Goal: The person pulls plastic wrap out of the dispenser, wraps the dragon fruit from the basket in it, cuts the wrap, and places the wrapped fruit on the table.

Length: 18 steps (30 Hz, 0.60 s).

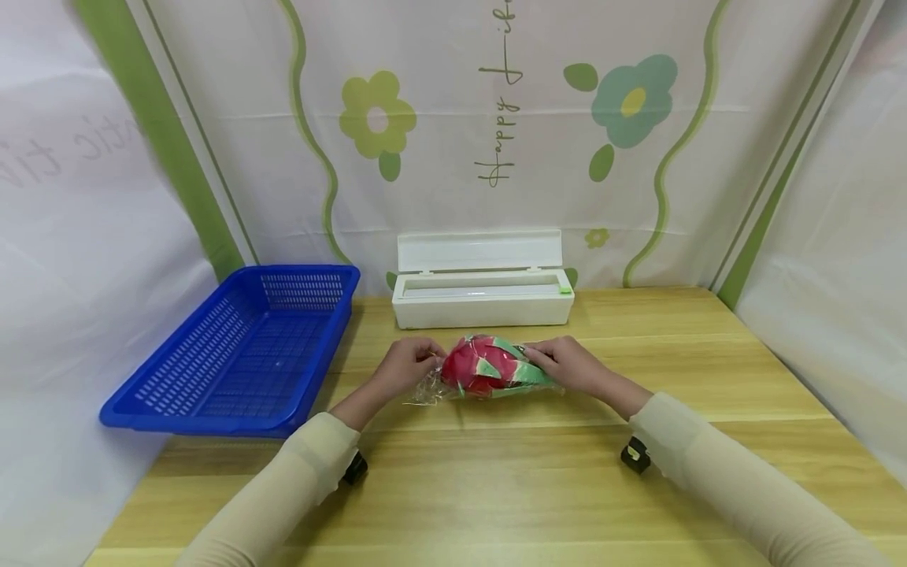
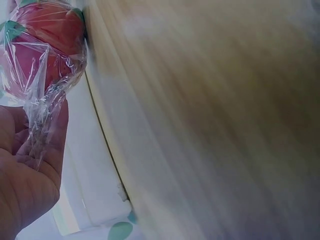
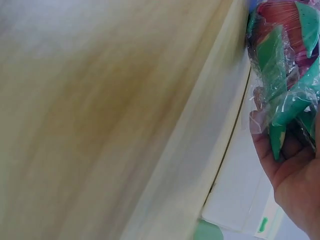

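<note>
A red dragon fruit (image 1: 489,366) with green scales, wrapped in clear plastic film, is between my two hands over the wooden table. My left hand (image 1: 409,364) pinches the gathered film (image 2: 42,117) at the fruit's left end; the left wrist view shows the film bunched and twisted there. At the other end my right hand (image 1: 570,364) grips the leafy green tip, with film (image 3: 300,97) loosely around it in the right wrist view. Behind the fruit stands a white cling film box (image 1: 484,311), its lid (image 1: 479,252) raised, a roll lying inside.
On the left of the table sits a blue plastic basket (image 1: 305,394) with slotted walls. Printed white curtains (image 1: 439,181) close off the back and both sides. The wooden table (image 1: 496,496) stretches toward me between my forearms.
</note>
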{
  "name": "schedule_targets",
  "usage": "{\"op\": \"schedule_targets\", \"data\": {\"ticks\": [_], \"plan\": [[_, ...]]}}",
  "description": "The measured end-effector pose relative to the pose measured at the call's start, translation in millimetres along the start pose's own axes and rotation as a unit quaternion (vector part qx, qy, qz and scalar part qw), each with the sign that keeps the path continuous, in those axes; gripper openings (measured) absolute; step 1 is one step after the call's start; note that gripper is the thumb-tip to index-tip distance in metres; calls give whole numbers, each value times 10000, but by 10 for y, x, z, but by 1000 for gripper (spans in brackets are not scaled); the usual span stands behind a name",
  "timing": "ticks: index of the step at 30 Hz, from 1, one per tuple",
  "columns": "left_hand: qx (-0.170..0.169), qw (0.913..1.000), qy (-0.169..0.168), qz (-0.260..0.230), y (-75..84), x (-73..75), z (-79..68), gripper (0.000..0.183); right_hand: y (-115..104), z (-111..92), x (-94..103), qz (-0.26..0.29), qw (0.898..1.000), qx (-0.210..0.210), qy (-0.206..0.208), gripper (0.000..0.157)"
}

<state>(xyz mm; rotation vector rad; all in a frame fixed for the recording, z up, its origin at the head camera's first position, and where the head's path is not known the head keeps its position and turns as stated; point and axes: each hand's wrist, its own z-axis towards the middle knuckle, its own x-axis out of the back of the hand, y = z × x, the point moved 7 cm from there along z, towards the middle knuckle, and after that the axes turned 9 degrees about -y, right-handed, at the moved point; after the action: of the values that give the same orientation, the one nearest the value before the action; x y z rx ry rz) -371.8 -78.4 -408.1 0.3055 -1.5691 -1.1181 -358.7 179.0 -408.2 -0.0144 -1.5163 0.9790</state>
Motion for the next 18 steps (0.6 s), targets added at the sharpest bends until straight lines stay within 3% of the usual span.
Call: {"op": "schedule_targets", "data": {"ticks": [9,14,18], "plan": [[-18,9992,-256,316,28,-23,-34,18,-42,-161,-1,-367,9987,334,-135,40],[-231,9962,-782,310,47,-35,-109,29,-80,-287,42,-562,9965,568,-245,56],[-305,9910,-1253,351,46,-67,-179,55,-87,-356,46,-686,9936,798,-417,74]]}}
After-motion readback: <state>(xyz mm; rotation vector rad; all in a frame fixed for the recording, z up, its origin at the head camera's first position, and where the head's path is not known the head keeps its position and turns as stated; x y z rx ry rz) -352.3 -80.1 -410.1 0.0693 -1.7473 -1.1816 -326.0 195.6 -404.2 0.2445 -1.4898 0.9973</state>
